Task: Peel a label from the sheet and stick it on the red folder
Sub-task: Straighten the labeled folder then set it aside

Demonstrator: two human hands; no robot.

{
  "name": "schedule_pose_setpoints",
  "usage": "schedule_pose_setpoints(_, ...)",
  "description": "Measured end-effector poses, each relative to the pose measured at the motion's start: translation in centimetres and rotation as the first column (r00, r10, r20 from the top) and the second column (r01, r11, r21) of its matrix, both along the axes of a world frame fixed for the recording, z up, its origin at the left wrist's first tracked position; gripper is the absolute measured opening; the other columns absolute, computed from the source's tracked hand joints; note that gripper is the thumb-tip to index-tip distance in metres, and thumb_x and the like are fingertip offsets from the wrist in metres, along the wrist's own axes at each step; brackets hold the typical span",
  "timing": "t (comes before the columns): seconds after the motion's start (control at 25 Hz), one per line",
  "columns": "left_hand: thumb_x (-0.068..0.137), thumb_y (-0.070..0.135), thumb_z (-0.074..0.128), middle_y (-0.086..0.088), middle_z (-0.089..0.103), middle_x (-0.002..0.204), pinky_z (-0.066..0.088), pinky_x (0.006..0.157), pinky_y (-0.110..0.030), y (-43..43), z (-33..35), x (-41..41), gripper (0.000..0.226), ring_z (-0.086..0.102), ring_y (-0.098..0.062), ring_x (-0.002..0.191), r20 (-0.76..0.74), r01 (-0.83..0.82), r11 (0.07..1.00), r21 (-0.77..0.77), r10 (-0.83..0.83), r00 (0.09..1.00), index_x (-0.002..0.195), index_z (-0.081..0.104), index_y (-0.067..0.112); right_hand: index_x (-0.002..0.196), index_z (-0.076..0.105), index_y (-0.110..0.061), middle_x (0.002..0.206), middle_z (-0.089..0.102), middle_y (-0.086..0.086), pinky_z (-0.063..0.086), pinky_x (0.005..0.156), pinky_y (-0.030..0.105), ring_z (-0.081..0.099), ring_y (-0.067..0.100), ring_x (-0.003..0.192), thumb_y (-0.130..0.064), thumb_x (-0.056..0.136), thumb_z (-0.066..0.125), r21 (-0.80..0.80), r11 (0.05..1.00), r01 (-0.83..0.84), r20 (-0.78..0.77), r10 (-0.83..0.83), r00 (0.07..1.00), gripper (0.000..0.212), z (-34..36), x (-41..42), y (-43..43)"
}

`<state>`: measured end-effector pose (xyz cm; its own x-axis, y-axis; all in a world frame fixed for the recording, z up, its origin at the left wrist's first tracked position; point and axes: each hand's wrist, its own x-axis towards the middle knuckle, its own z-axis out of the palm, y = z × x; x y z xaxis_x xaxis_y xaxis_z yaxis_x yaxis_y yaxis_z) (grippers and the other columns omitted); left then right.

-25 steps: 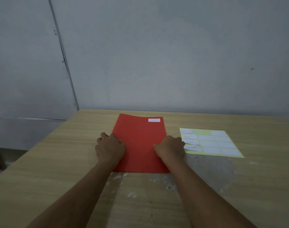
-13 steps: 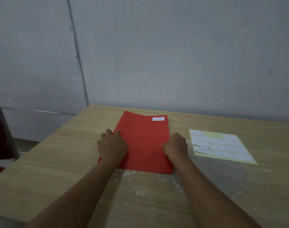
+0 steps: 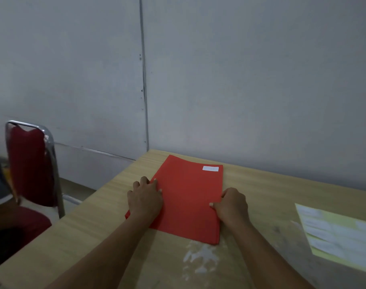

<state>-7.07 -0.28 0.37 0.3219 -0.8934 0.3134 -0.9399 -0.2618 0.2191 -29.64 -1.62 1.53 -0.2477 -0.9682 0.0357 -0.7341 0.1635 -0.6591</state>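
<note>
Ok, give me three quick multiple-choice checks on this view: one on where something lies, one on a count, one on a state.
1. Where on the red folder is the white label?
A. near its far right corner
B. near its close left corner
C. in its middle

2. How many white labels are stuck on the folder?
A. none
B. one
C. three

3. What are the two hands doing?
A. both lifted clear of the table
B. left hand and right hand rest on the folder's side edges
C. one peels at the label sheet

Answers:
1. A, the label sits by the folder's far edge, toward the right.
2. B, a single white rectangle shows on the red surface.
3. B, each hand lies on one side edge of the folder, while the sheet lies untouched to the right on the wooden table.
</note>
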Motion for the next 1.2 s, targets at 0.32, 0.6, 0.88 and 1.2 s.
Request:
schedule_pose_setpoints(0.32, 0.099, 0.042, 0.039, -0.004, 0.048, 0.135, 0.043, 0.094, -0.044, -3.5, -0.4, 5.4, 0.047, 0.047, -0.026, 0.120, 0.022, -0.067, 0.998, 0.018, 0.067, 0.998, 0.142, 0.047, 0.025, 0.102, 0.064, -0.013, 0.106, 0.069, 0.008, 0.042, 0.067, 0.028, 0.067, 0.028, 0.096, -0.034, 0.074, 0.084, -0.015, 0.998, -0.069, 0.003, 0.069, 0.998, 0.040, -0.3, 5.5, -4.2)
schedule_pose_setpoints(0.6, 0.100, 0.041, 0.036, -0.005, 0.046, 0.136, 0.042, 0.098, -0.045, -5.6, -0.6, 7.7, 0.047, 0.045, -0.026, 0.122, 0.040, -0.079, 0.997, 0.022, 0.078, 0.996, 0.142, 0.047, 0.024, 0.099, 0.065, -0.013, 0.105, 0.070, 0.007, 0.040, 0.066, 0.026, 0.067, 0.027, 0.097, -0.031, 0.076, 0.084, -0.016, 0.997, -0.070, 0.000, 0.070, 0.998, 0.035, -0.2, 7.9, -6.3)
schedule_pose_setpoints(0.88, 0.100, 0.042, 0.034, -0.003, 0.043, 0.139, 0.040, 0.100, -0.046, -6.8, -0.7, 8.8, 0.049, 0.042, -0.026, 0.125, 0.007, -0.078, 0.996, 0.030, 0.078, 0.997, 0.145, 0.044, 0.025, 0.097, 0.067, -0.013, 0.101, 0.071, 0.006, 0.043, 0.064, 0.028, 0.068, 0.026, 0.091, -0.035, 0.073, 0.085, -0.012, 0.998, -0.063, -0.026, 0.063, 0.998, 0.037, -0.4, 9.0, -7.8)
schedule_pose_setpoints(1.2, 0.100, 0.044, 0.032, -0.003, 0.042, 0.139, 0.040, 0.099, -0.044, -7.3, -0.9, 9.0, 0.051, 0.041, -0.026, 0.124, 0.023, -0.079, 0.996, 0.034, 0.078, 0.997, 0.146, 0.042, 0.024, 0.099, 0.068, -0.013, 0.102, 0.072, 0.005, 0.039, 0.065, 0.026, 0.067, 0.025, 0.094, -0.035, 0.076, 0.083, 0.000, 0.998, -0.058, -0.020, 0.058, 0.998, 0.036, -0.5, 9.3, -8.2)
